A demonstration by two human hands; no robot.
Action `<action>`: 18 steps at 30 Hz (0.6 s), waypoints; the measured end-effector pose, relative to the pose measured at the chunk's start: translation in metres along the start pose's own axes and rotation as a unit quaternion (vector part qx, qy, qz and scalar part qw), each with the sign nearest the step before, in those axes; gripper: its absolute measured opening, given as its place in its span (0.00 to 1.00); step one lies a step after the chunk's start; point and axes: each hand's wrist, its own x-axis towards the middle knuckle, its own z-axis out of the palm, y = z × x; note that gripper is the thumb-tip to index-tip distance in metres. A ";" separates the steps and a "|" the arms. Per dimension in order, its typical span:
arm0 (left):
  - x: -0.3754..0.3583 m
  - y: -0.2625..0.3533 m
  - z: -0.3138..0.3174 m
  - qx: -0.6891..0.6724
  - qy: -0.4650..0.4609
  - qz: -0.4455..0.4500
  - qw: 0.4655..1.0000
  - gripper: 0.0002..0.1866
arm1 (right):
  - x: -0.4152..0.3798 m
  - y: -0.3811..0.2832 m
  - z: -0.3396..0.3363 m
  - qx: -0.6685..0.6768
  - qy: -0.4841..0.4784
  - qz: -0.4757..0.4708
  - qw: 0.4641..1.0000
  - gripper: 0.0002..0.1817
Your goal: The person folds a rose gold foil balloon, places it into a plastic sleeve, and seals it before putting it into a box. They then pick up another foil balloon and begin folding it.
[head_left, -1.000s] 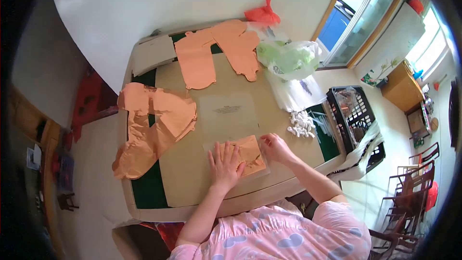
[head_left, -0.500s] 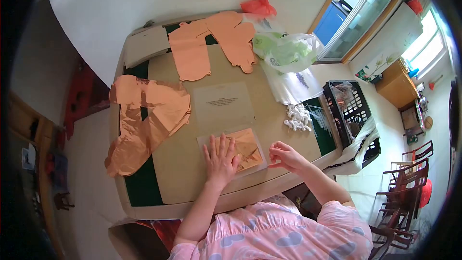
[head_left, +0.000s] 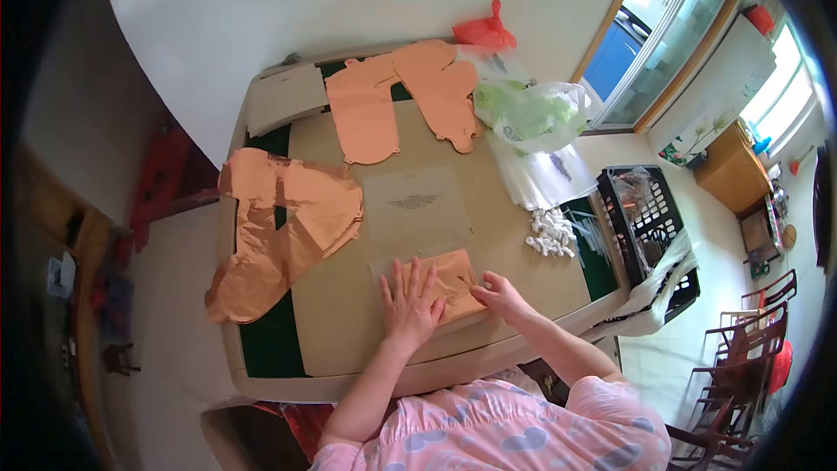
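While left hand [head_left: 410, 314], fingers spread, covers part of folded copper-orange foil packet [head_left: 455, 269] nearside of clear printed plastic sheet [head_left: 417, 214], right hand [head_left: 506, 300] pinches its edge; likely light, slippery, crease-prone; best edge-held.

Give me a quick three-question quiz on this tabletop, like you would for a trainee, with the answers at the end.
1. Multiple choice: what does the left hand rest on, fingers spread?
A) the green-and-white bag
B) the folded copper-coloured foil
C) a chair
2. True or false: from the person's viewpoint, the black crate is to the right of the small white pieces.
3. Fill in the blank: the knotted plastic bag is ____ in colour.

Key: 1 B; 2 true; 3 red.
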 end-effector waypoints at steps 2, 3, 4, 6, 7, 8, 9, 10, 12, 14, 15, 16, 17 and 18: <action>0.005 -0.003 -0.006 -0.059 0.018 -0.013 0.998 0.31 | 0.001 0.007 0.000 0.012 0.012 -0.010 1.000 0.16; 0.009 -0.006 -0.009 -0.099 0.038 -0.021 0.994 0.30 | 0.001 0.003 -0.001 0.018 0.018 -0.015 1.000 0.15; 0.011 -0.009 -0.012 -0.139 0.056 -0.030 0.988 0.28 | 0.000 -0.001 -0.002 0.024 0.013 -0.008 1.000 0.13; 0.035 -0.026 -0.020 -0.107 0.060 0.001 0.992 0.24 | -0.008 -0.010 -0.005 0.036 0.005 0.010 0.999 0.10; 0.043 -0.037 -0.021 -0.091 0.063 0.017 0.994 0.22 | -0.008 -0.008 -0.006 0.045 0.008 0.008 0.999 0.10; 0.046 -0.049 -0.017 -0.080 0.040 0.029 0.996 0.21 | -0.008 -0.003 -0.006 0.054 0.013 0.004 0.998 0.09; 0.052 -0.064 -0.011 -0.069 0.018 0.042 0.997 0.19 | -0.007 0.001 -0.007 0.063 0.018 -0.002 0.998 0.09; 0.059 -0.068 -0.014 -0.057 -0.002 0.056 0.997 0.18 | -0.005 0.007 -0.011 0.071 0.016 -0.015 0.997 0.08; 0.064 -0.066 -0.020 -0.007 0.005 0.083 0.997 0.15 | -0.004 0.024 -0.019 0.088 0.013 -0.036 0.995 0.07; 0.066 -0.060 -0.027 0.051 -0.012 0.098 0.994 0.12 | -0.001 0.041 -0.030 0.092 0.030 -0.033 0.995 0.08; 0.071 -0.056 -0.031 0.084 -0.031 0.102 0.991 0.10 | -0.003 0.040 -0.031 0.094 0.039 -0.031 0.994 0.08; 0.075 -0.053 -0.033 0.117 -0.050 0.106 0.986 0.07 | -0.006 0.038 -0.032 0.112 0.045 -0.027 0.992 0.07; 0.077 -0.049 -0.033 0.140 -0.036 0.116 0.983 0.06 | -0.009 0.034 -0.034 0.130 0.051 -0.025 0.990 0.06; 0.080 -0.045 -0.033 0.162 -0.022 0.126 0.979 0.05 | -0.012 0.030 -0.035 0.148 0.057 -0.023 0.987 0.06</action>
